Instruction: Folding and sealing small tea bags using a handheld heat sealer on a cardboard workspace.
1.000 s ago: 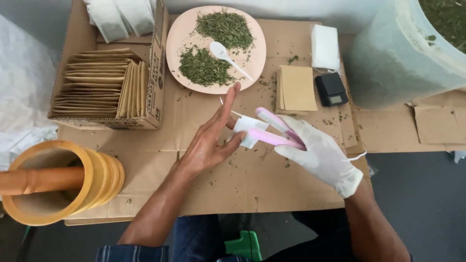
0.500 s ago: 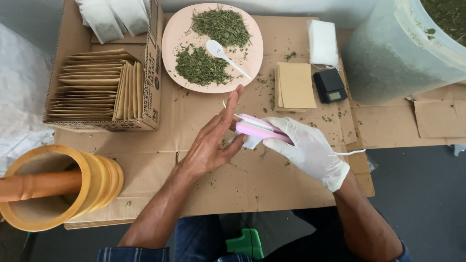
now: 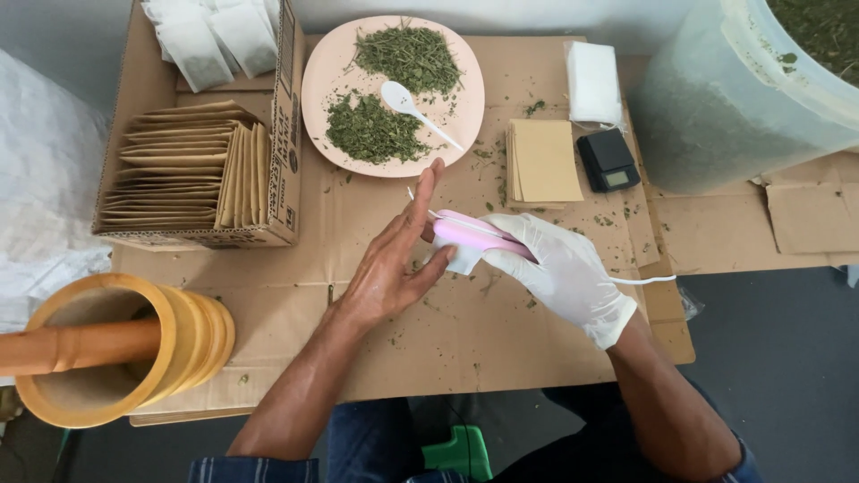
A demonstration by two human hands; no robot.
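Observation:
My right hand, in a white glove, is shut on a pink hand-held sealer with a thin white cord trailing right. The sealer's jaws are closed over a small white filter pouch. My bare left hand holds the pouch's left side between thumb and palm, with its fingers stretched flat toward the plate. Both hands hover over the flattened cardboard at mid table.
A pink plate holds two heaps of dried green herb and a white spoon. A cardboard box with brown envelopes and white pouches stands left. Brown envelopes, white pouches, a black pocket scale, a big bucket, and a wooden mortar surround them.
The sealer has swung down from a raised tilt to lie level and closed on the pouch. Both hands have stayed in about the same spot.

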